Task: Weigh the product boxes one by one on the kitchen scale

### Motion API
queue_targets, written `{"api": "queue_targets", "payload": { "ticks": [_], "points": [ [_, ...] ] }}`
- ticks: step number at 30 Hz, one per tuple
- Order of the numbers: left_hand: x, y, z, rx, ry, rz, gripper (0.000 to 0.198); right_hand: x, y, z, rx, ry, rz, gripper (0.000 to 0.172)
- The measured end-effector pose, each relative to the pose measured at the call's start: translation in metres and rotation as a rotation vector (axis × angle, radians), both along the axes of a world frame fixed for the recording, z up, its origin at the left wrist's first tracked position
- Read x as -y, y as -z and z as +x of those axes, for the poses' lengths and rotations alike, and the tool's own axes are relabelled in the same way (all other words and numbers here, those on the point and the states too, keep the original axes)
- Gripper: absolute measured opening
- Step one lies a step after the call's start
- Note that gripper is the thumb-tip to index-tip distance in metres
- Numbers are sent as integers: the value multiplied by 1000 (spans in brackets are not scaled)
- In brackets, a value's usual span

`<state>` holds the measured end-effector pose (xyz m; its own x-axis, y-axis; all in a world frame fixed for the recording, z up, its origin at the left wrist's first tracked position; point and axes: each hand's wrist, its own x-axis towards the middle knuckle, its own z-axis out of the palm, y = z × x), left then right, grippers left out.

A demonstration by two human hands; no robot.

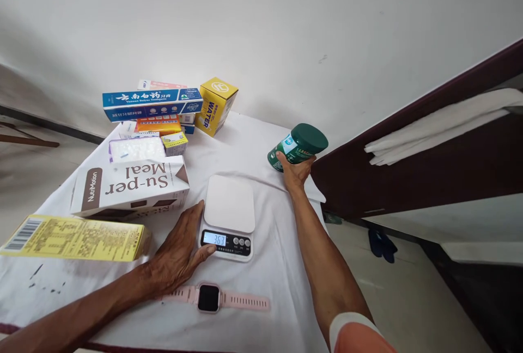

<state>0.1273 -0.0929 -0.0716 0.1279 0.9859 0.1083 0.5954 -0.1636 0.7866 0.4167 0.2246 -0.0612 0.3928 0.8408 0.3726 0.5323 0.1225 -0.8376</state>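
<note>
My right hand (295, 170) is stretched out to the table's far right edge and grips a green canister (298, 146) with a dark green lid, tilted on its side just above the cloth. My left hand (176, 255) lies flat on the white cloth with fingers spread, its thumb touching the front left corner of a white kitchen scale (229, 206). The scale's platform holds nothing and its display is lit. A pink smartwatch (209, 297) lies flat in front of the scale, near my left wrist.
Several boxes fill the table's left: a yellow box (77, 237), a white "Super Meal" box (131, 184), a blue toothpaste box (151, 101), a yellow "WATER" box (215, 105) and small packets. A dark wooden bed frame (408, 173) stands at the right, dark shoes (382, 244) on the floor.
</note>
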Motion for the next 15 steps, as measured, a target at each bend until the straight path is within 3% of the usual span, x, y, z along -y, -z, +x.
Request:
{"api": "queue_targets", "payload": {
  "ticks": [6,11,15],
  "points": [
    [7,1,-1,-39,-2,6,86,1,-18,-1,-65,-5,-46,92],
    [9,11,0,1,-47,18,86,-38,-32,-36,-92,-72,-24,96],
    [12,14,0,29,-50,-20,88,-67,-24,-58,-64,-45,-83,97]
  ]
}}
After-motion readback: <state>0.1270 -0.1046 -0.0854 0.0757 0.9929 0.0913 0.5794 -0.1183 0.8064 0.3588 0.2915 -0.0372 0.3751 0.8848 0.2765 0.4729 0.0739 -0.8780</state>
